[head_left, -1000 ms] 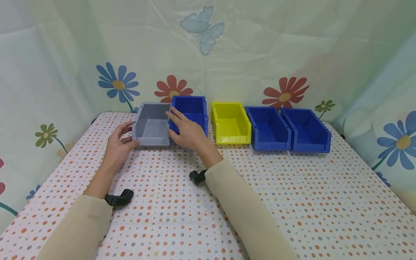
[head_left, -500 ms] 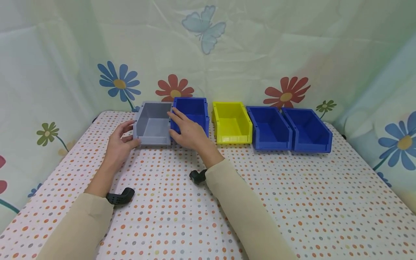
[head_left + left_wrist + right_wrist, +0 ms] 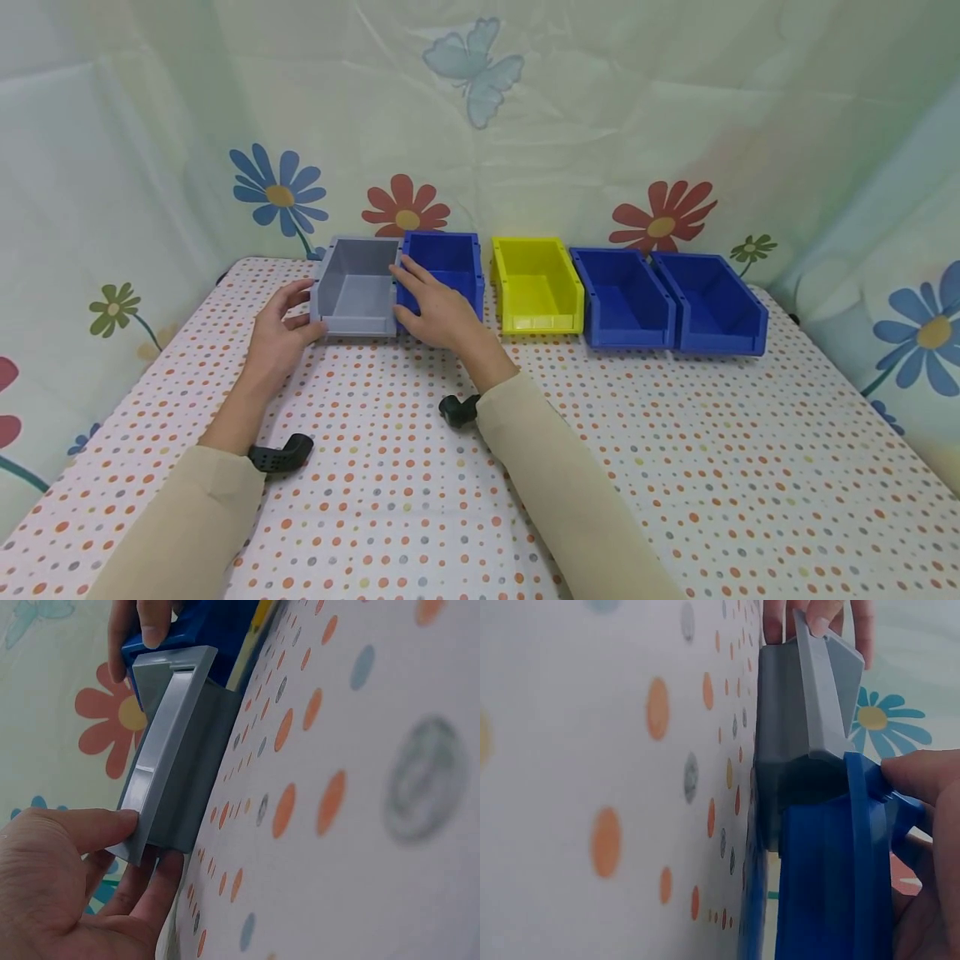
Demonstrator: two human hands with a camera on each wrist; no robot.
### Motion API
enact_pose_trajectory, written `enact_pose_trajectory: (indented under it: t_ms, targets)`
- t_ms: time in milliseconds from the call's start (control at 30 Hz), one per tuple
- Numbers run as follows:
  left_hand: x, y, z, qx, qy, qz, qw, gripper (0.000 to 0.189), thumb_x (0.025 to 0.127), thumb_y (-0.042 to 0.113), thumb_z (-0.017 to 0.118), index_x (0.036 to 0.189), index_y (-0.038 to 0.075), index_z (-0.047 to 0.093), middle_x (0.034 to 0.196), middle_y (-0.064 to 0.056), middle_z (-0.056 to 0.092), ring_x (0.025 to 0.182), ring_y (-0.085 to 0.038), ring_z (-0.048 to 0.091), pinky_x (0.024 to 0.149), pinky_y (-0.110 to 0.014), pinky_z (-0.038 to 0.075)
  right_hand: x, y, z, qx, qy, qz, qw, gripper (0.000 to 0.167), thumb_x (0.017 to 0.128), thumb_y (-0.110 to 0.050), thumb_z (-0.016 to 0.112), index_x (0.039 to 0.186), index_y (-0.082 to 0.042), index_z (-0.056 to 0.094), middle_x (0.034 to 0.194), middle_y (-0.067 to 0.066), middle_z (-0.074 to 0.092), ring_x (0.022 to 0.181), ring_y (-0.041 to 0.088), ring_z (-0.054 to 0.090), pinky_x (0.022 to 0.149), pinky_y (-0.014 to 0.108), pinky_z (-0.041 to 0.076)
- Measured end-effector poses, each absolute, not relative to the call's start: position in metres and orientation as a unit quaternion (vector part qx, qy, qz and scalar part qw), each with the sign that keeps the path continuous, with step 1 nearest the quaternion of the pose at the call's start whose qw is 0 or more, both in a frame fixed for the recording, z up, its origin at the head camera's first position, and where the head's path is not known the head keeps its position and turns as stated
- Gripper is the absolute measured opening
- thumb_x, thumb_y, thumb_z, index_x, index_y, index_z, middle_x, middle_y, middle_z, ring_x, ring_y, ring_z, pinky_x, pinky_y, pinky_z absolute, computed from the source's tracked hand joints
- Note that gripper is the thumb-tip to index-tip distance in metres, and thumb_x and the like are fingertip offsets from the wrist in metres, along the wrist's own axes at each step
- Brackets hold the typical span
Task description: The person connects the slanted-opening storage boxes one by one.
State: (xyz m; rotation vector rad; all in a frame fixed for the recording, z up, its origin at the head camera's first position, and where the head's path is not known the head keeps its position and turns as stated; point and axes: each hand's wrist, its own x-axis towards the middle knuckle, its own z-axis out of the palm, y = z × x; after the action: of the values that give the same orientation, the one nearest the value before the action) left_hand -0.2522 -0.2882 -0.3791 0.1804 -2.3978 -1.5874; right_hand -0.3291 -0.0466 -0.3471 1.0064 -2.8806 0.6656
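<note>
In the head view a grey open-front storage bin (image 3: 357, 326) sits at the left end of a row. My left hand (image 3: 279, 333) grips its left side; in the left wrist view the thumb (image 3: 112, 822) lies on the front lip and fingers support the side below. Right of it stands a blue storage bin (image 3: 444, 250), touching the grey one. My right hand (image 3: 441, 313) holds the blue bin by its left wall near the front, covering much of its opening. From the right wrist, the blue bin (image 3: 817, 885) appears raised off the table beside the grey bin (image 3: 780, 705).
A yellow bin (image 3: 537, 323) stands right of a narrow gap, followed by two more blue bins (image 3: 632, 337) (image 3: 720, 343). A dotted cloth (image 3: 600, 467) covers the table. Behind hangs a flowered curtain (image 3: 570, 167). Each wrist wears a black camera mount (image 3: 288, 454).
The held blue bin's back edge has come down, closer to the grey bin's height. Both hands keep nearly the same hold; the whole view has shifted slightly.
</note>
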Motion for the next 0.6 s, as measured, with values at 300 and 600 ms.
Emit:
enact_pose_trajectory:
  t_ms: [300, 600]
  targets:
    - [-0.2520, -0.2887, -0.3805, 0.066, -0.824, -0.546, 0.134, 0.074, 0.097, -0.003, 0.062, 0.161, 0.021, 0.034, 0.162, -0.014, 0.040, 0.139, -0.034, 0.053, 0.113, -0.047, 0.050, -0.3286, -0.0463, -0.3473, 0.326, -0.920, 0.218, -0.001, 0.067, 0.107, -0.037, 0.053, 0.166, -0.030, 0.023, 0.175, -0.008, 0.011, 0.147, 0.032, 0.046, 0.118, 0.051, 0.044]
    - [-0.2536, -0.2872, -0.3811, 0.065, -0.823, -0.548, 0.132, 0.074, 0.097, -0.003, 0.062, 0.162, 0.022, 0.034, 0.162, -0.014, 0.039, 0.139, -0.035, 0.053, 0.114, -0.048, 0.049, -0.3304, -0.0452, -0.3507, 0.325, -0.920, 0.221, -0.013, 0.067, 0.107, -0.037, 0.054, 0.166, -0.028, 0.023, 0.175, -0.007, 0.010, 0.152, 0.031, 0.039, 0.122, 0.053, 0.039]
